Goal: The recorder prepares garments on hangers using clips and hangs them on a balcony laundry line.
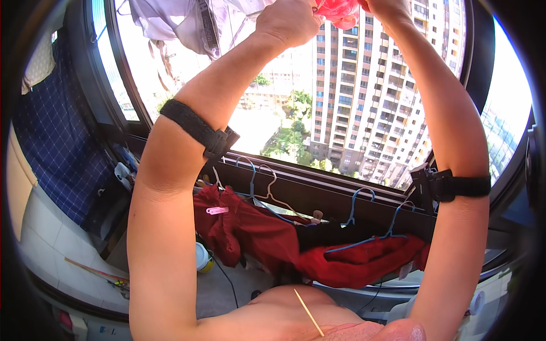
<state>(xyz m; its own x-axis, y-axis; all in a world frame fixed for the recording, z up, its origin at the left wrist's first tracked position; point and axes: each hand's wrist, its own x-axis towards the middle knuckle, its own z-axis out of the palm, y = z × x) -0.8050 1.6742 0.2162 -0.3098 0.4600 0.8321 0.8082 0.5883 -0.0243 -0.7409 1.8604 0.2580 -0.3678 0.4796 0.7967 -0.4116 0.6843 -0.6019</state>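
Note:
Both arms are raised towards the window. At the top of the head view my left hand point(290, 21) has its fingers closed by the edge of a bright red cloth point(339, 13). My right hand point(388, 8), partly cut off by the top rim, is at the cloth's other side. How its fingers meet the cloth is hidden. A pale lilac garment point(170, 21) with a dark lettered band hangs left of my left hand. A thin wooden stick point(309, 313) juts up from near my face at the bottom. Black straps with small devices circle both arms.
Blue hangers point(353, 209) and a pale hanger point(271, 183) hook along the window ledge. Dark red garments point(264, 234) hang below, one with a pink clip point(217, 210). A blue checked cloth point(59, 140) hangs at left. A white-lidded tub point(201, 255) stands on the floor.

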